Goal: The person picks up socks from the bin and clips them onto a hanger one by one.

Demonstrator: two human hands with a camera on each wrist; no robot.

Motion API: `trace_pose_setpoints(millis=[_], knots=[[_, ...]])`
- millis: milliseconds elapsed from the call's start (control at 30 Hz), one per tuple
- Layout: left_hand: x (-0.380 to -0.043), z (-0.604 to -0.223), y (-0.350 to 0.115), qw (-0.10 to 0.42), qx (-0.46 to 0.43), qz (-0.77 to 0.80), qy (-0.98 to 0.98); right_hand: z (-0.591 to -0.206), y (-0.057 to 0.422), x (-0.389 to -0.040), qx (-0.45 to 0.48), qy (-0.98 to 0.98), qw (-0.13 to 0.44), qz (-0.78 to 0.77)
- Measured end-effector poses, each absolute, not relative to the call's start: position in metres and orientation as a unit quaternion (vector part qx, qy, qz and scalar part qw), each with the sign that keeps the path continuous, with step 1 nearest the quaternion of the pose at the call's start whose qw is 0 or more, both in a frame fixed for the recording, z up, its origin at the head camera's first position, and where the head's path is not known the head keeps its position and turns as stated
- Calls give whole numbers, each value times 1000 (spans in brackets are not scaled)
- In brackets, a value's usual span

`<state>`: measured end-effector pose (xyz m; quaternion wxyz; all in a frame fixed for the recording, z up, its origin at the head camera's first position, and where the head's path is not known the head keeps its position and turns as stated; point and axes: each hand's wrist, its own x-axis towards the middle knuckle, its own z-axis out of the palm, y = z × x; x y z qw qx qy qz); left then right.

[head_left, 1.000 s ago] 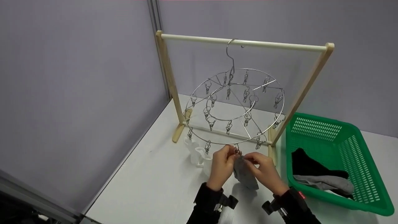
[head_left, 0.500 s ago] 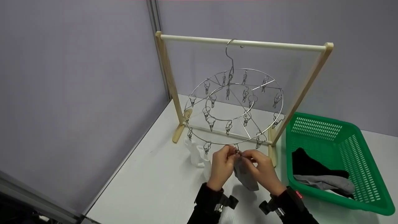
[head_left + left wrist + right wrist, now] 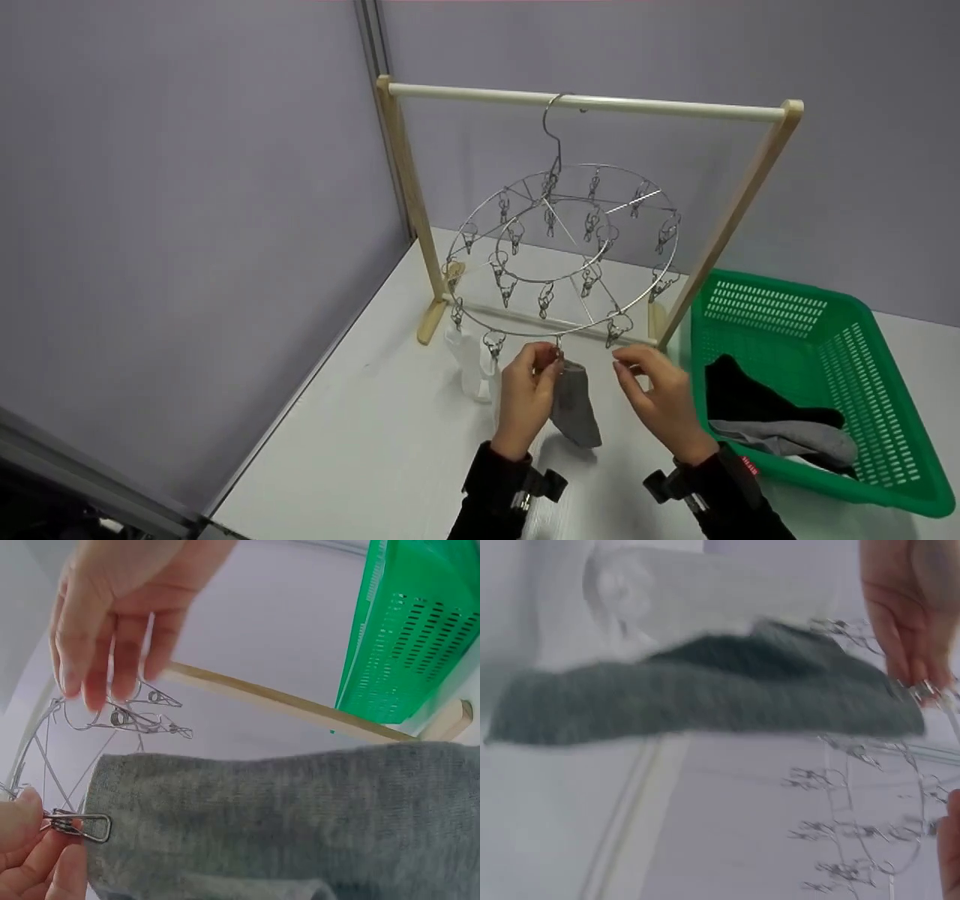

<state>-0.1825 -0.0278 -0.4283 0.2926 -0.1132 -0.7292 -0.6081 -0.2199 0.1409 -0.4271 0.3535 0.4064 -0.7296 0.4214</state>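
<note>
My left hand pinches a small metal clip at the front of a round wire sock hanger. The clip's jaws grip the cuff of a grey sock, which hangs below the ring, toe down. To the right of the sock is my right hand, apart from it, its fingers loosely bent around nothing. In the left wrist view the right hand shows above the sock, near another clip. White socks hang at the ring's left front, partly behind the left hand.
A wooden rack with a white top bar carries the hanger by its hook. Many bare clips dangle from both rings. At right stands a green basket with a black sock and a grey sock inside.
The right hand has let go of the grey sock and moved off to the right. The sock now hangs from the clip, shifted slightly left and up with the left hand, and the ring has tilted a little.
</note>
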Motion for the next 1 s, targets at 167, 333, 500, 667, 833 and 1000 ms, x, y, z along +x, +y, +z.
trace_pose_setpoints(millis=[167,333,500,667,833,1000], knots=[[-183,-431,-33,319,-113,-599,-726,-386,149,-221,388,-737,399,383],[-181,-432,-36,329,-111,-599,-722,-369,158,-236,378,-739,431,355],[-179,-432,-40,322,-98,-606,-721,-358,161,-253,372,-764,443,286],[-177,-432,-45,329,-84,-600,-724,-354,160,-263,365,-789,433,237],[-177,-433,-48,345,-65,-578,-736,-359,159,-268,371,-788,435,230],[-178,-436,-50,351,-55,-579,-734,-364,157,-268,386,-775,443,231]])
